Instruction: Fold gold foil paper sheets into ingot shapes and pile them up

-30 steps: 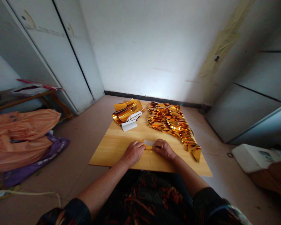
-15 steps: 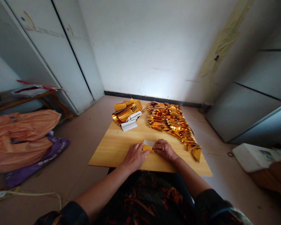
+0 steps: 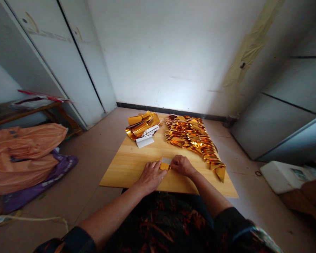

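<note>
A small sheet of gold foil paper (image 3: 164,166), white on its inner side, lies partly folded on the wooden board (image 3: 126,168). My left hand (image 3: 152,175) holds its left part down, fingers along the far side and thumb at the near edge. At the right end, the bent fingers of my right hand (image 3: 182,165) pinch the paper's edge. Behind and to the right, rows of folded gold paper pieces (image 3: 186,131) stand nested together. Loose gold and white paper sheets (image 3: 143,126) lie in a heap at the board's far left.
Orange and purple bags (image 3: 23,154) lie on the floor to the left, by a low wooden bench (image 3: 65,114). Grey cabinets (image 3: 76,59) stand left of the white wall. A white container (image 3: 281,177) is on the right.
My left thumb has spread along the paper's near edge, and the gold flap shows more between my hands. My right hand has shifted slightly left. The paper piles have stayed put.
</note>
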`<state>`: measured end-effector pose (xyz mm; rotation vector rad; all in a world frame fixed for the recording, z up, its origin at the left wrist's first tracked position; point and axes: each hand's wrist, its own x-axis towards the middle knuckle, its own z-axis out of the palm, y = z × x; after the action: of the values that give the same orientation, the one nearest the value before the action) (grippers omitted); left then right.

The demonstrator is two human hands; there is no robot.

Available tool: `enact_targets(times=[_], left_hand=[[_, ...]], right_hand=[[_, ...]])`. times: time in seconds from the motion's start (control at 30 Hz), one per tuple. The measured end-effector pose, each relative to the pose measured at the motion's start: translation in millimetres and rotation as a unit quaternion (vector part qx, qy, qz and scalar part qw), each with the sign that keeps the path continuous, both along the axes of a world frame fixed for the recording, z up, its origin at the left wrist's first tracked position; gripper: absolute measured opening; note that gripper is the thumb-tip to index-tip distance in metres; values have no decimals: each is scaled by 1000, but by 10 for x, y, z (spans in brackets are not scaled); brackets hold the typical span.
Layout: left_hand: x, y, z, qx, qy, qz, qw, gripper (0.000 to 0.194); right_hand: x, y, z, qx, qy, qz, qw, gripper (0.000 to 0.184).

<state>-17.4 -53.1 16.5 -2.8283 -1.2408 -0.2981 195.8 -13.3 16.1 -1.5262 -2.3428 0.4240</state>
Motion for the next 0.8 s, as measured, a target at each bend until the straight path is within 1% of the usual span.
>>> enact_targets(times=[0.17, 0.43, 0.63, 0.8], left_hand=[[11, -27, 25, 4, 1, 8, 1000, 19], [24, -36, 29, 3, 2, 9, 1000, 27], [28, -53, 90, -11, -4, 3, 1000, 43], [34, -65, 63, -6, -12, 11, 1000, 40]], right_hand=[[-91, -75, 31, 16, -29, -63, 997, 10], [-172, -137, -58, 46, -18, -126, 991, 10], [-190, -156, -40, 44, -14, -132, 990, 10], [-177, -160, -59, 46, -1, -131, 990, 10]])
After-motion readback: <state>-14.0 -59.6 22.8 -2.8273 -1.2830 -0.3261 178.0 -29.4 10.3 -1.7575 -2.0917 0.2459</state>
